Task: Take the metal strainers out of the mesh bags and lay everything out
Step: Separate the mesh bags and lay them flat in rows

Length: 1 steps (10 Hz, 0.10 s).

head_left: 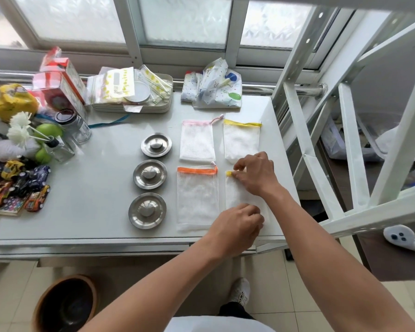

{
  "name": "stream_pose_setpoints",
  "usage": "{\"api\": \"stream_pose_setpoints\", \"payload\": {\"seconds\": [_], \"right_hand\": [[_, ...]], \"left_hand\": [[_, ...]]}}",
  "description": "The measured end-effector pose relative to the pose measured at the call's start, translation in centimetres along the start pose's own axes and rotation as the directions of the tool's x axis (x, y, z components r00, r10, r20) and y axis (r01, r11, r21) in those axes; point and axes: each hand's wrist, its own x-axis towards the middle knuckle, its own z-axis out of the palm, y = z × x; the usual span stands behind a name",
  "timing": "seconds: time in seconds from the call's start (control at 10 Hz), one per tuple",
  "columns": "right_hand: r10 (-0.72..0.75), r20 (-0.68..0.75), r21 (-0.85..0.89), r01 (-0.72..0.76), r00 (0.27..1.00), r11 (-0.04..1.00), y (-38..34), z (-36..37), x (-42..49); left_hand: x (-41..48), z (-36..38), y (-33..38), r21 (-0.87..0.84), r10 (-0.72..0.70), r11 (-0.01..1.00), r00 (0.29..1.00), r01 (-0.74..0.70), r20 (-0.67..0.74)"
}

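**Flattening the last mesh bag**

Nearest, the left hand (237,224) presses down on the bottom edge of the fourth bag (235,195), fingers curled onto the mesh; whether they pinch it or only pin it I cannot tell. Just beyond, at 12 o'clock from it, the right hand (256,173) pinches the bag's yellow top hem between thumb and fingertips.

To do this well, draw the two ends gently apart so the mesh lies smooth, square the hem with the orange-trimmed bag (198,197) at 9 o'clock, and keep a gap so the edges do not overlap.

Farther out lie the pink-trimmed bag (197,142) and another yellow-trimmed bag (241,140), both flat and empty. At 9 o'clock from the bags, three strainers (150,174) sit in a column on the table (94,200), well apart from the mesh. A fourth strainer is not visible. The layout looks nearly finished.
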Motion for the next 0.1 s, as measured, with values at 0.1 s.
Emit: {"api": "stream_pose_setpoints", "payload": {"seconds": [0.1], "right_hand": [[-0.022,-0.054,0.033,0.023,0.998,0.999,-0.07,-0.31,-0.52]], "left_hand": [[-0.84,-3.48,-1.67,-0.067,-0.157,0.987,0.976,0.148,-0.153]]}}
